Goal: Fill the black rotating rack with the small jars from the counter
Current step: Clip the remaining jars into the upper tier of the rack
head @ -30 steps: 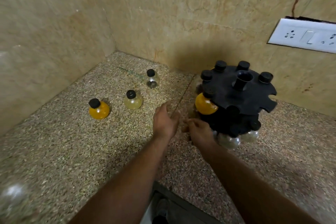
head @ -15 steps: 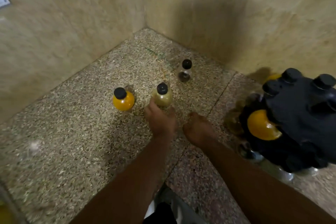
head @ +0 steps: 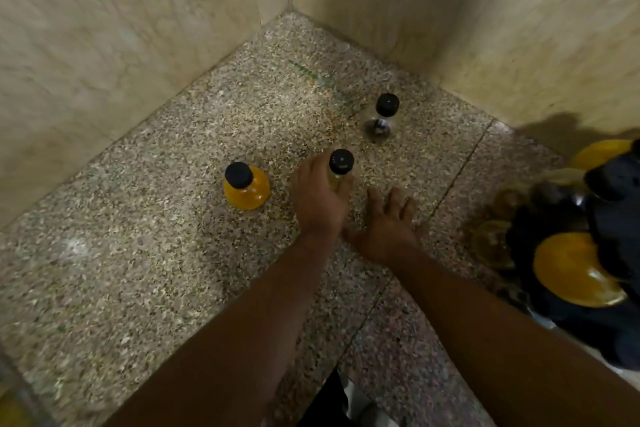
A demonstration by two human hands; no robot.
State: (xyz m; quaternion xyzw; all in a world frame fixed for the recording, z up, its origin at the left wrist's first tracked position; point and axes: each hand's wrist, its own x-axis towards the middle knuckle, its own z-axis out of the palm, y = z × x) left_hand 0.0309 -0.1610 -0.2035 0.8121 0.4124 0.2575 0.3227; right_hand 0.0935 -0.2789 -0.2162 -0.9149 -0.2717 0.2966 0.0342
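Grips the pale black-capped jar [head: 341, 162] on the speckled counter [head: 173, 253] with curled left hand [head: 320, 199]; holds right hand [head: 388, 222] just beside, loosely spread, grasping nothing.

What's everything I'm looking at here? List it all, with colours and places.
orange jar: one, orange with black cap, on the counter left of the hands
pale jar: one, pale yellowish, black cap, mid-counter
clear jar: one, clear, black cap, nearer the corner
rack: one, black, right edge, partly cut off
jars in the rack: at least two orange, others blurred
counter: one, speckled stone, under everything
walls: two, beige, meeting in a corner
left hand: one, grips the pale jar
right hand: one, open, beside the left hand
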